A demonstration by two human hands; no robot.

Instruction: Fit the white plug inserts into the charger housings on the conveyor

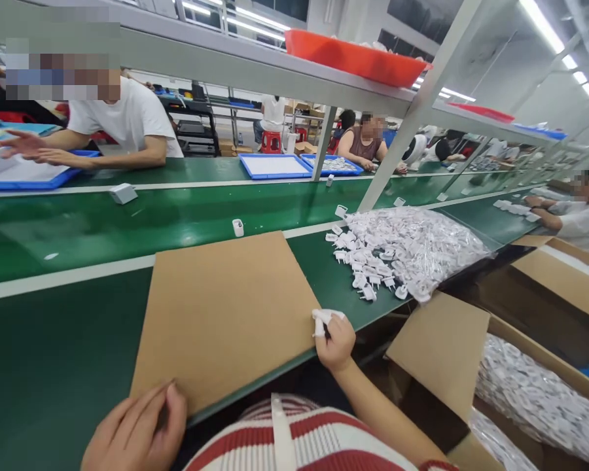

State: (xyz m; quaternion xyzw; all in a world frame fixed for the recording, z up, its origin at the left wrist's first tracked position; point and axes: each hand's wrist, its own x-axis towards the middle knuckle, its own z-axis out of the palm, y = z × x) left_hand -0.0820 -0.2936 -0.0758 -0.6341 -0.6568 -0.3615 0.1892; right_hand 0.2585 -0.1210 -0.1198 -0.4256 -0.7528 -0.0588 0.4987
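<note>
A brown cardboard sheet lies flat on the green conveyor table in front of me. My left hand rests at the sheet's near left corner, fingers curled on its edge. My right hand is at the sheet's right edge, closed on a small white plastic part. A large pile of white plug parts lies to the right of the sheet, within arm's reach of that hand.
An open cardboard box with bagged white parts stands at my lower right. A lone white part and a grey block sit on the belt. Other workers sit across at blue trays. A red bin sits on the overhead shelf.
</note>
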